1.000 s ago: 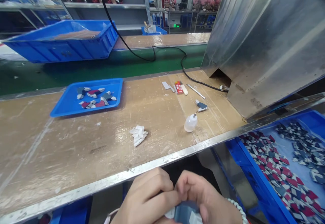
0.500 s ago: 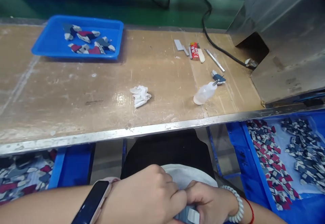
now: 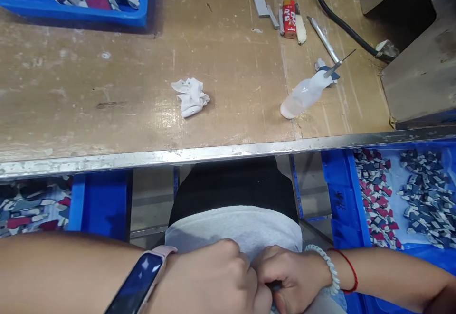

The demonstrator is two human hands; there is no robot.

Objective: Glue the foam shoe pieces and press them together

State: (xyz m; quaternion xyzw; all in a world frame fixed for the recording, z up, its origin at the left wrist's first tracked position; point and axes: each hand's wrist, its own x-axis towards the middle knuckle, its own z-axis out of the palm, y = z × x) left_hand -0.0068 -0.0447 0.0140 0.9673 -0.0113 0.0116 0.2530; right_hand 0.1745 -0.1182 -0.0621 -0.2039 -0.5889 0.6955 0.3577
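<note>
Low in the view, my left hand [image 3: 217, 278] and my right hand [image 3: 290, 276] meet in front of my lap, both with curled fingers. Between them they hold a small grey-blue and white moulded piece. My fingers cover nearly all of it now, so its shape is hidden. A watch with a pink strap [image 3: 138, 280] is on my left wrist, and a pale beaded bracelet [image 3: 327, 264] and a red cord [image 3: 347, 266] circle the right one.
On the bench [image 3: 228, 81] lie a crumpled white cloth [image 3: 192, 98], a tilted needle-tipped bottle [image 3: 304, 96], a red lighter [image 3: 289, 19] and a silver pen-like tool [image 3: 323, 38]. Blue trays [image 3: 85, 12] of similar pieces stand at upper left, lower left and right. A metal housing [image 3: 423, 81] borders the right.
My view has tilted down and closer, so the bench items appear higher and larger. The piece between my hands, partly visible before, is now almost wholly covered. Both hands remain together.
</note>
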